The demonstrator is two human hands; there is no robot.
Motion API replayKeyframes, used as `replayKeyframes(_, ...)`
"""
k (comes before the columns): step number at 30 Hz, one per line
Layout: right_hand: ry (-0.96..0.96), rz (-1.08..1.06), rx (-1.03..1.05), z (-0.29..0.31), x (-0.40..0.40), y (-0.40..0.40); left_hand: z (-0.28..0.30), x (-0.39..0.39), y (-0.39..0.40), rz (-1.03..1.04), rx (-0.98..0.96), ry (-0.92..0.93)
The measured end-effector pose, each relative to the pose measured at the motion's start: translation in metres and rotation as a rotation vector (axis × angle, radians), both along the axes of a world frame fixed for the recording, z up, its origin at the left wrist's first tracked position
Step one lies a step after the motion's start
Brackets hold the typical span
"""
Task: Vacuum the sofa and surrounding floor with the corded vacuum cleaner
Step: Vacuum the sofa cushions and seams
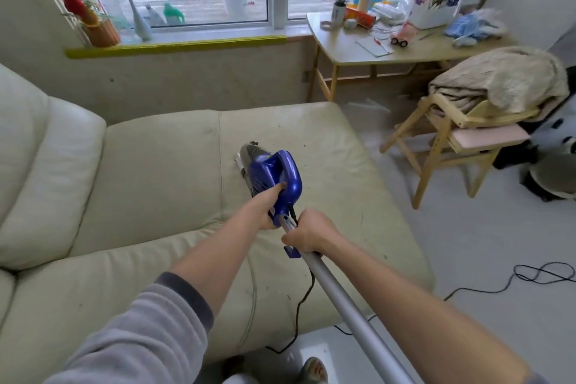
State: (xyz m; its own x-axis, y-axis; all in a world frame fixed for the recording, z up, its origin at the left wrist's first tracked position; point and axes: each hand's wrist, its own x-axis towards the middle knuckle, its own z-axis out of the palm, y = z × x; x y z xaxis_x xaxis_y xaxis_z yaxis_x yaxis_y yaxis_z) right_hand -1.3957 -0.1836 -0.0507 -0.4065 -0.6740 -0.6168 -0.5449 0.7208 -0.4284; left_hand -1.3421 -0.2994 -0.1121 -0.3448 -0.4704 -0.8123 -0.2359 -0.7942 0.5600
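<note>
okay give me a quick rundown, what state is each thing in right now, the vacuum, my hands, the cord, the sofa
Vacuum: nozzle down on the sofa seat.
Left hand: grip closed on the blue body.
Right hand: grip closed on the silver tube.
Cord: slack, looped on the floor.
Sofa: specks on the seat.

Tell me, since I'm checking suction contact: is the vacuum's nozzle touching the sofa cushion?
Cannot tell. In the head view the vacuum angles down onto the sofa cushion, but its blue body hides the nozzle tip.
</note>
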Motion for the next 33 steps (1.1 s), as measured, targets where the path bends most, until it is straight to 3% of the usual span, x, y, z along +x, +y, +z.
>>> replayKeyframes(7,-0.062,0.015,0.016,-0.006,-0.003,0.002,0.0,0.003,0.002,-0.028,-0.012,-0.055)
replayKeyframes(21,-0.227,0.195,0.045,-0.025,0.022,0.008,-0.007,0.055,0.022,0.134,-0.008,-0.22)
replayKeyframes(33,-0.207,0.184,0.064,-0.022,0.076,0.002,-0.004,0.108,0.02,0.124,0.006,-0.189)
